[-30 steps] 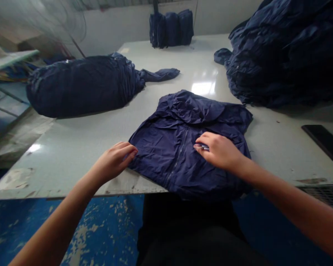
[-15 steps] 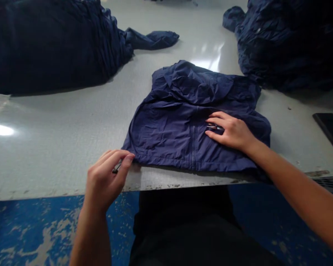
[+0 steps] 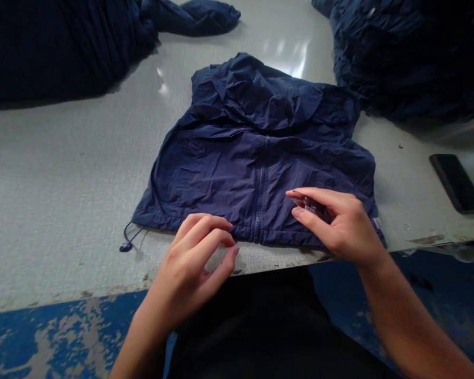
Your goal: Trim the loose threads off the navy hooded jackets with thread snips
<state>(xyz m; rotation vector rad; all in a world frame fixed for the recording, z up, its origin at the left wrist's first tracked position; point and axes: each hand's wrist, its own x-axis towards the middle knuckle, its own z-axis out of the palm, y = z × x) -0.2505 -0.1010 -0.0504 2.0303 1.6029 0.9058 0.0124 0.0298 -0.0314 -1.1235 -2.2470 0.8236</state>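
The left hand [image 3: 199, 268] is loosely curled, thumb and fingers apart, at the lower edge of a navy zip-front jacket [image 3: 213, 168] lying flat beyond both hands. The right hand [image 3: 339, 221] grips a small metal tool [image 3: 315, 207], perhaps thread snips, mostly hidden. A drawcord toggle [image 3: 125, 246] lies left of the left hand, a smartphone [image 3: 456, 181] right of the right

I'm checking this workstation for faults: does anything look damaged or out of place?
The table's front edge looks chipped and stained, and the blue floor shows worn, pale patches. A cord loop with a toggle sticks out at the garment's lower left corner, though that may be normal.
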